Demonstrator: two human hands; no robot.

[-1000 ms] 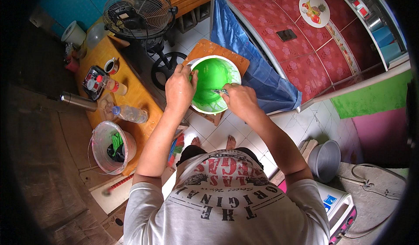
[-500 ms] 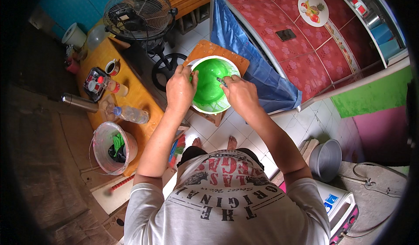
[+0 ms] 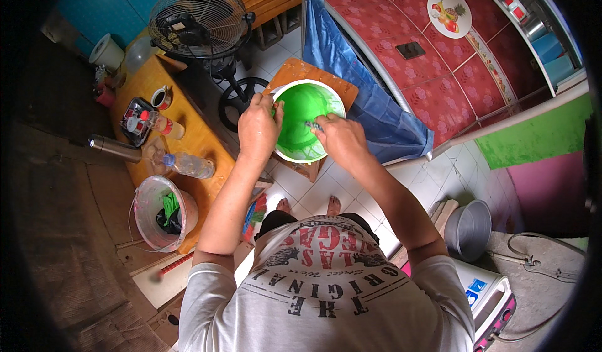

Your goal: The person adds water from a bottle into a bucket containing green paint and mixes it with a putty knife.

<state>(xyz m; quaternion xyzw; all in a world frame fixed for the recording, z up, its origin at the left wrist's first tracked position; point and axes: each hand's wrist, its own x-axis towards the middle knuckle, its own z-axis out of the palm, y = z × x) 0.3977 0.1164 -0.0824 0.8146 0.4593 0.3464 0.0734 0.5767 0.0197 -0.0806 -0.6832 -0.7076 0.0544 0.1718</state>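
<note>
A white round tub [image 3: 340, 96] with bright green batter-like liquid [image 3: 303, 112] inside stands on a small wooden stool [image 3: 313, 71]. Green smears coat its inner wall. My left hand [image 3: 259, 125] is closed on the tub's left rim, thumb inside and fingers outside. In my right hand [image 3: 342, 137], over the right side of the tub, is a slim grey utensil [image 3: 311, 125]. Its lower end dips into the green liquid, so I cannot make out its kind.
At left, a wooden table carries bottles [image 3: 191, 164], a cup [image 3: 161, 97] and a bucket [image 3: 164, 220] with green and black items. A standing fan [image 3: 199, 21] is behind it. Right of the stool are a blue sheet [image 3: 389, 137] and a red tiled counter [image 3: 433, 98] holding a phone [image 3: 410, 50].
My right hand has shifted slightly left and the utensil has moved lower and leftward in the green liquid. My left hand still grips the rim in the same place.
</note>
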